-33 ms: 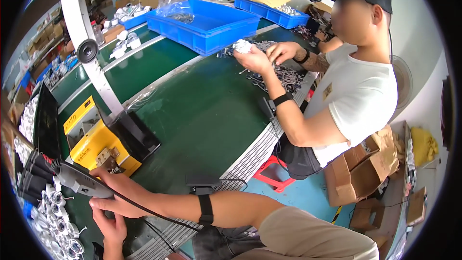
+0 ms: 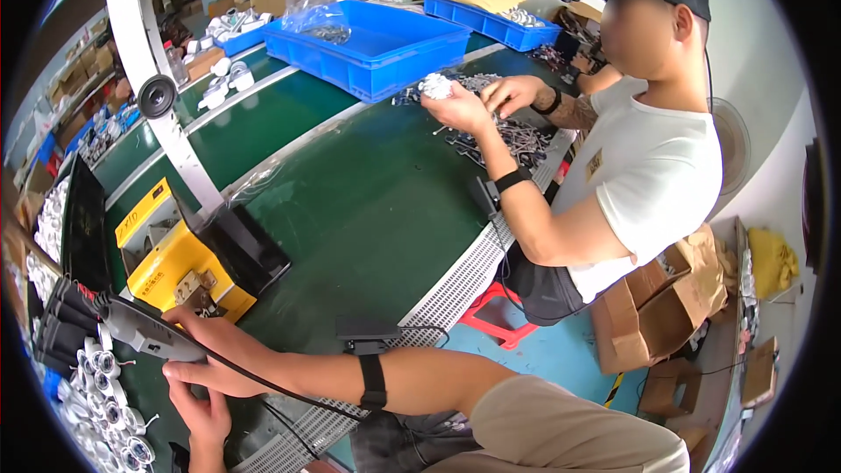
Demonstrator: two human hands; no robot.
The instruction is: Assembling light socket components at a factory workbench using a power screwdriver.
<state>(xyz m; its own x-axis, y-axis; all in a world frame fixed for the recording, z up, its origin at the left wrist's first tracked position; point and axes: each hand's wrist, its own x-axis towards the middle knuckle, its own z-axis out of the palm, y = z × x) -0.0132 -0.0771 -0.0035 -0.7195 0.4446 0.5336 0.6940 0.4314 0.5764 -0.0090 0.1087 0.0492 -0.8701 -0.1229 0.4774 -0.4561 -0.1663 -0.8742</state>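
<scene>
My right hand (image 2: 219, 342) reaches in from the right and is wrapped round a grey corded hand tool (image 2: 149, 335), shaped like an electric screwdriver. Its far end points left, toward a dark stand. Just below, my left hand (image 2: 203, 412) comes up from the lower edge with its fingers bent close to my right thumb. What its fingers hold, if anything, is hidden. Left of my hands lies a heap of white round parts with ring-shaped ends (image 2: 105, 398). A yellow open box (image 2: 184, 267) with small parts stands just beyond my right hand.
A dark bin (image 2: 245, 245) adjoins the yellow box, beside a white upright post (image 2: 188, 158). Across the green work surface (image 2: 350, 219), a co-worker (image 2: 653, 175) holds white parts over a pile of small metal pieces (image 2: 517, 144). A blue crate (image 2: 372, 48) stands at the back.
The whole view has shifted very slightly. My hands and the tool keep the same position, and the co-worker's pose is nearly the same.
</scene>
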